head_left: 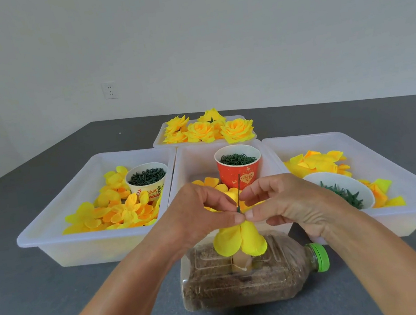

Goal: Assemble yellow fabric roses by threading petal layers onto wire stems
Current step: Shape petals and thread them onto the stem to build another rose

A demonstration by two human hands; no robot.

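Note:
A thin green wire stem (pixel 239 190) stands upright between my two hands, above a sand-filled bottle (pixel 247 276) lying on its side. My left hand (pixel 202 212) and my right hand (pixel 282 205) both pinch a yellow petal layer (pixel 237 239) around the stem, thumbs meeting at its base. The petals hang down below my fingers. Several finished yellow roses (pixel 210 128) lie in the far tray.
Three white trays sit side by side: the left tray (pixel 58 235) with petal layers and a cup of green parts (pixel 147 178), the middle with a red cup (pixel 238 166), the right tray (pixel 406 180) with petals and a white bowl (pixel 342 187). Dark grey table all round.

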